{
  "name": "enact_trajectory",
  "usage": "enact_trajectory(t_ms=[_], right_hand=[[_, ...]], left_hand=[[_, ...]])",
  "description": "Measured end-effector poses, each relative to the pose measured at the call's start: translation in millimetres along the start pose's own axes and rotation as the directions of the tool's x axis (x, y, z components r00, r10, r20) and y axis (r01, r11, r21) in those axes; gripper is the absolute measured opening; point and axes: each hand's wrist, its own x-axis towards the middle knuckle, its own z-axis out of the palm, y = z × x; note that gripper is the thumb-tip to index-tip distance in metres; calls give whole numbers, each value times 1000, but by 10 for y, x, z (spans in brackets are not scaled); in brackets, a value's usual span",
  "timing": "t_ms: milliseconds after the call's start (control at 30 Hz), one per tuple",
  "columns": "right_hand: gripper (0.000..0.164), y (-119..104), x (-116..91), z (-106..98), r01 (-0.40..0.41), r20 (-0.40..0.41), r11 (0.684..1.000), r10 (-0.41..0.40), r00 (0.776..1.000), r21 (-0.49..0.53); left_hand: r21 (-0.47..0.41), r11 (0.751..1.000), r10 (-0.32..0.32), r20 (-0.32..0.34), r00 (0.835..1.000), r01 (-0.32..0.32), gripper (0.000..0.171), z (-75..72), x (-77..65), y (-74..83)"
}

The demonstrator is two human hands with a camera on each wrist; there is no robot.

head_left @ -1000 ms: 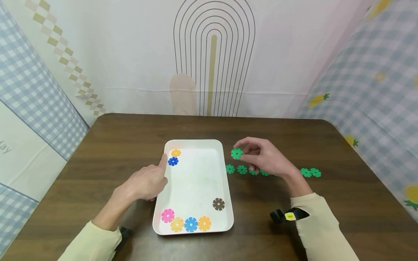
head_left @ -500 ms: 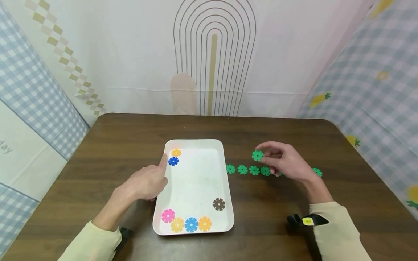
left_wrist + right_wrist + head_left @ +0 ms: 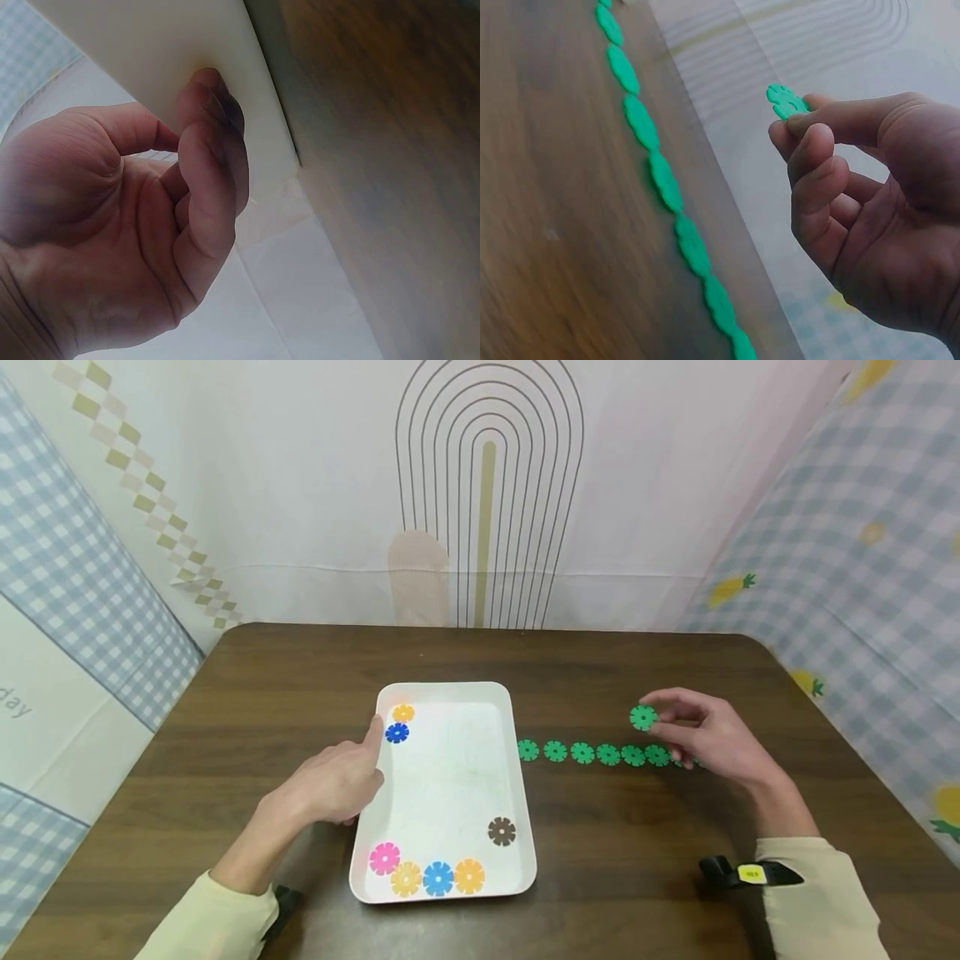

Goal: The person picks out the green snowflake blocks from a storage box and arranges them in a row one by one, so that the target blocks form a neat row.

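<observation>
My right hand [image 3: 708,731] pinches a green notched plastic disc [image 3: 642,718] between thumb and fingertips, above the table. Below it runs a row of several green discs [image 3: 582,753], its right end partly hidden by the hand. In the right wrist view the same green disc [image 3: 786,101] shows at the fingertips, beside the row. My left hand [image 3: 337,777] holds the left rim of the white tray [image 3: 521,777], with the index finger lying along the edge. In the left wrist view its curled fingers [image 3: 210,172] press against the tray's outer side.
Several loose discs lie inside the tray: an orange one [image 3: 403,713] and a dark blue one [image 3: 397,732] at top left, a brown one [image 3: 502,832] at right, and pink, yellow, light blue and orange ones along the bottom. A patterned cloth [image 3: 315,510] hangs behind the brown table [image 3: 600,893].
My right hand has moved rightward along the row with the green disc, uncovering more of the row's middle and covering its right end. The left hand and tray have stayed put.
</observation>
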Motion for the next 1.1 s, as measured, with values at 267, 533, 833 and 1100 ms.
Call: enact_trajectory(t_ms=[267, 533, 833, 1100], right_hand=[[33, 287, -114, -329, -64, -95, 998, 62, 994, -20], [33, 594, -184, -518, -130, -142, 991, 123, 982, -41], [29, 765, -233, -591, -166, -143, 986, 169, 975, 28], [26, 835, -292, -640, -201, -144, 979, 201, 969, 17]], left_hand=[[2, 1000, 8, 1, 1000, -8, 89, -8, 3, 5], [13, 1000, 1, -1, 1000, -1, 88, 1, 2, 5], [15, 1000, 0, -8, 1000, 0, 89, 15, 6, -7], [17, 1000, 0, -10, 1000, 1, 88, 19, 13, -4]])
